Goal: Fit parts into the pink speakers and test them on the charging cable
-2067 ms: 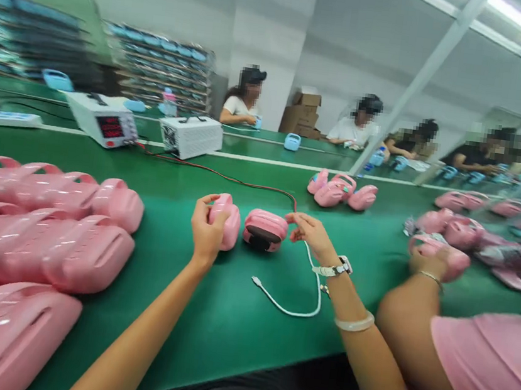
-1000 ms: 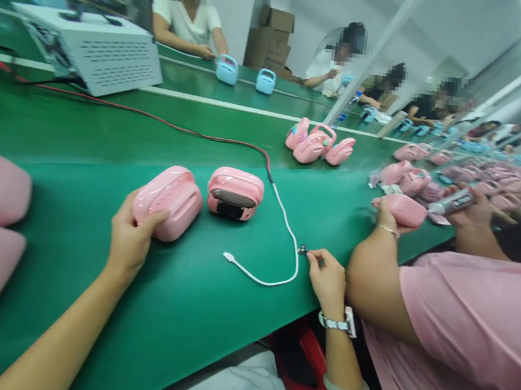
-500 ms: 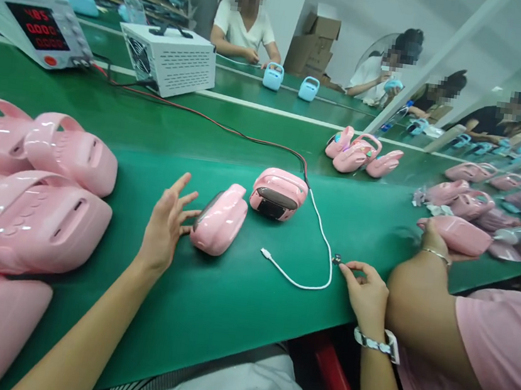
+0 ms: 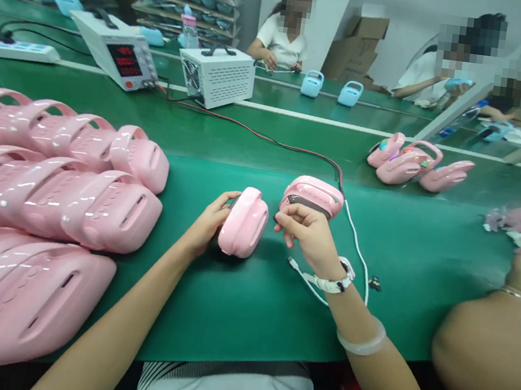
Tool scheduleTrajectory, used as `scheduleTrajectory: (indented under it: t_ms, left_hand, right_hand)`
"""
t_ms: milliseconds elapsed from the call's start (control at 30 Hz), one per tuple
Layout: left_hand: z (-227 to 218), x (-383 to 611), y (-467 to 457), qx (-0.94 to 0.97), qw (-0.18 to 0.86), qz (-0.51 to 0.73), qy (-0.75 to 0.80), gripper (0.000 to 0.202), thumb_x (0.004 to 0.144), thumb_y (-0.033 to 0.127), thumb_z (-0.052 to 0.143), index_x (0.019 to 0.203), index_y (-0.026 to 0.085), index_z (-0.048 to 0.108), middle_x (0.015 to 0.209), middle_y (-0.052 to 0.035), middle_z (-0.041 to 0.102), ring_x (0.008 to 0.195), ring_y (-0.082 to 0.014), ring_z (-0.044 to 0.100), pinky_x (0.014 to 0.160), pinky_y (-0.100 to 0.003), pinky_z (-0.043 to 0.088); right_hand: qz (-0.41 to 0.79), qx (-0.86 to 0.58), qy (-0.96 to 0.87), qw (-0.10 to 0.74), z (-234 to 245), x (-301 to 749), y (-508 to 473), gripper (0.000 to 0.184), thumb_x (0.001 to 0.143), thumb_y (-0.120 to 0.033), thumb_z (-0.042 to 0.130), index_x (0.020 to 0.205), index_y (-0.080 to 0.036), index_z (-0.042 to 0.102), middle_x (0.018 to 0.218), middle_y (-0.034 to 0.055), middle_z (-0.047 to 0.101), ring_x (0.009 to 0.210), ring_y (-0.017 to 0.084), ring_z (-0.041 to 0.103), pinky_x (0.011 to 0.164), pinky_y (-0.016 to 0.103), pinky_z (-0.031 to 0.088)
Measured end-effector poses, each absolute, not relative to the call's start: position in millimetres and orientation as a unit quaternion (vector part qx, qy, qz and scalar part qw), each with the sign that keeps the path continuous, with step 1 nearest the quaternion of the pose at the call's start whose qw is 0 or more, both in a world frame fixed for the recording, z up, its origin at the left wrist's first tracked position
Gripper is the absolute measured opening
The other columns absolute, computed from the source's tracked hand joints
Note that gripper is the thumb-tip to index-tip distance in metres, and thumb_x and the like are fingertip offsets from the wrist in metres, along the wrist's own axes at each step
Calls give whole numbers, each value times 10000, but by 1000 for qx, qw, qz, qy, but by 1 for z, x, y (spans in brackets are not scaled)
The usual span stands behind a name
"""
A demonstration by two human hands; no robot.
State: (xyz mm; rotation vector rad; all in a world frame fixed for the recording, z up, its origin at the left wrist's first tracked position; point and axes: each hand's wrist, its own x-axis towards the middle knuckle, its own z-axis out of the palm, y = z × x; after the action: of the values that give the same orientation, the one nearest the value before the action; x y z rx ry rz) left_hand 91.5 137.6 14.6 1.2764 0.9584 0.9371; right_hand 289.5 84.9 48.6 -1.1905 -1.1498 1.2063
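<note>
My left hand (image 4: 214, 219) is closed around the left side of a glossy pink handled device (image 4: 245, 225), which stands tilted on the green mat. Its dark front faces left, mostly hidden by my fingers. My right hand (image 4: 306, 229) is held with thumb and fingertips pinched together, just right of that device. A tiny dark bit shows at the fingertips, too small to name. Behind this hand sits a second pink handled device (image 4: 315, 192) with a dark panel, partly covered. A white cable (image 4: 359, 245) loops under my right wrist, and small dark metal connectors (image 4: 375, 283) lie beside it.
Rows of pink housings (image 4: 111, 208) fill the left side. A power supply (image 4: 116, 54) and a vented grey box (image 4: 218, 76) stand behind, with a red-black wire (image 4: 267, 138) running from them. More pink devices (image 4: 402, 162) lie back right. A co-worker's arm (image 4: 494, 337) is at right.
My left hand has gone from open beside the near pink device to gripping it. My right hand has left the small connectors on the mat and moved left towards that device. The view has shifted left.
</note>
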Motion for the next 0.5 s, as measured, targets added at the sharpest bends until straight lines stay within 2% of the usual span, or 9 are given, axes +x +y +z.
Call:
scheduleTrajectory:
  t_ms: [100, 300, 500]
  left_hand:
    - [12, 89, 132, 528, 599, 421, 431, 513, 750, 395, 648, 1209, 188, 551, 961, -34, 650, 803, -193, 579, 628, -251, 413]
    - [18, 94, 120, 541, 622, 432, 367, 514, 715, 444, 684, 1147, 198, 551, 949, -42, 622, 803, -205, 554, 641, -275, 424]
    - [28, 98, 118, 532, 614, 437, 386, 551, 662, 493, 739, 1101, 212, 560, 967, -52, 632, 875, -250, 582, 695, -312, 449]
  right_hand:
    - [526, -492, -475, 507, 34, 280, 82, 416, 688, -513, 805, 745, -143, 624, 624, 11, 670, 369, 53, 474, 383, 177, 351]
    - [594, -455, -431, 503, 26, 270, 66, 430, 742, -530, 771, 788, -166, 545, 601, -5, 676, 360, 88, 542, 369, 174, 392]
    - [595, -426, -423, 534, 31, 263, 61, 407, 762, -467, 785, 819, -184, 500, 581, -29, 669, 350, 68, 512, 382, 162, 385]
